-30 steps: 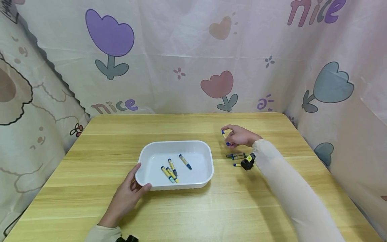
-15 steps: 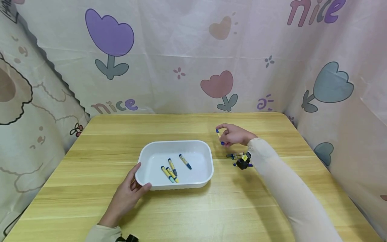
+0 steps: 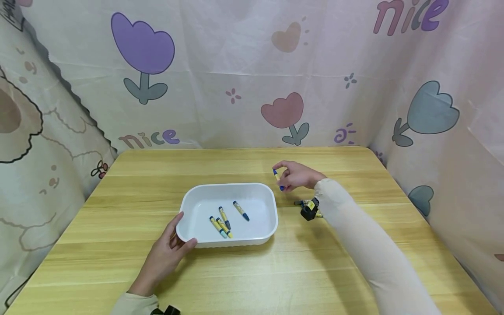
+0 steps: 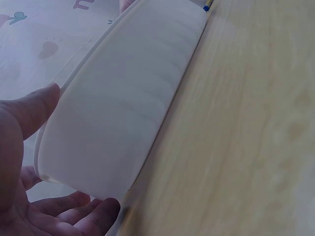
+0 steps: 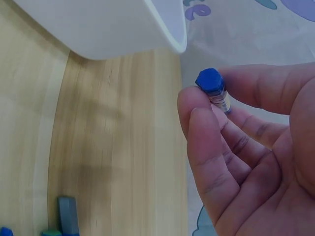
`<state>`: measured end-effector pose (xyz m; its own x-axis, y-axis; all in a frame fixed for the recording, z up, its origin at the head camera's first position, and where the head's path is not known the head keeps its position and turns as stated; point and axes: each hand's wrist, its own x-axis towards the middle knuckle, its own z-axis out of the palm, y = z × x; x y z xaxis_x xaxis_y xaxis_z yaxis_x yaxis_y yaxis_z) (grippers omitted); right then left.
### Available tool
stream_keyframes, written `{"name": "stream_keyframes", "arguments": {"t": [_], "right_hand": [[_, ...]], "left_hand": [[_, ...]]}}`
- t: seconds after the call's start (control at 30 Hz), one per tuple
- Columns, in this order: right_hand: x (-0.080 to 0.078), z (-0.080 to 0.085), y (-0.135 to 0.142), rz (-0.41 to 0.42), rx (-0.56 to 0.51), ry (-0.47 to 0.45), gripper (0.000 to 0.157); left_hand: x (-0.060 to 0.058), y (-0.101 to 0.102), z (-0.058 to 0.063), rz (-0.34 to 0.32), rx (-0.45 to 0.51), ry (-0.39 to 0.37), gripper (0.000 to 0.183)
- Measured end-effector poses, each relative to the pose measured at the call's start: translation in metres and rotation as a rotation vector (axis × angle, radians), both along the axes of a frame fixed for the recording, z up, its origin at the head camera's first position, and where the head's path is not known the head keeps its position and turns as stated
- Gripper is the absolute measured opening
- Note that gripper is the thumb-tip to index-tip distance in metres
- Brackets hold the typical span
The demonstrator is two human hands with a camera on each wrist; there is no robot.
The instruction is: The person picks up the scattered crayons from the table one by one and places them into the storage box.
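Note:
A white plastic tray (image 3: 230, 243) stands on the table, with several yellow-wrapped crayons (image 3: 241, 211) lying in its left and middle part. My left hand (image 3: 163, 260) grips its near left corner; the left wrist view has the thumb at the rim and the other fingers curled round the end wall (image 4: 108, 113). Beyond the tray's far right corner, my right hand (image 3: 300, 176) pinches a blue crayon (image 3: 276, 176) between thumb and fingers, raised over the table. The right wrist view shows its blue end (image 5: 210, 81) pointing at the camera, close to the tray corner.
Under the right wrist more crayons lie on the table (image 3: 252, 280), partly hidden by the wrist camera (image 3: 310, 209). In the right wrist view a grey crayon (image 5: 68, 215) shows at lower left. A patterned curtain (image 3: 220, 52) hangs round the table's back and sides.
My right hand has moved left with the blue crayon, from above the loose crayons towards the tray's far right corner. The left hand and the tray have stayed where they were.

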<state>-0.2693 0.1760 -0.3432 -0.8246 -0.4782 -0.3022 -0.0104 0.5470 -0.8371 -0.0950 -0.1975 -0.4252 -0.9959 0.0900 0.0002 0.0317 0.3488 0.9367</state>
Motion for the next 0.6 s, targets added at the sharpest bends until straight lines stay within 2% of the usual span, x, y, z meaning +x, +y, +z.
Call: {"name": "stream_keyframes", "arguments": {"t": [0.4, 0.6], "right_hand": [[0.002, 0.002, -0.02, 0.029, 0.007, -0.023, 0.05], [0.003, 0.001, -0.03, 0.041, 0.027, -0.006, 0.046]], "left_hand": [[0.0, 0.0, -0.001, 0.0, -0.002, 0.012, 0.086], [0.0, 0.0, -0.003, -0.002, 0.0, 0.018, 0.086]]}}
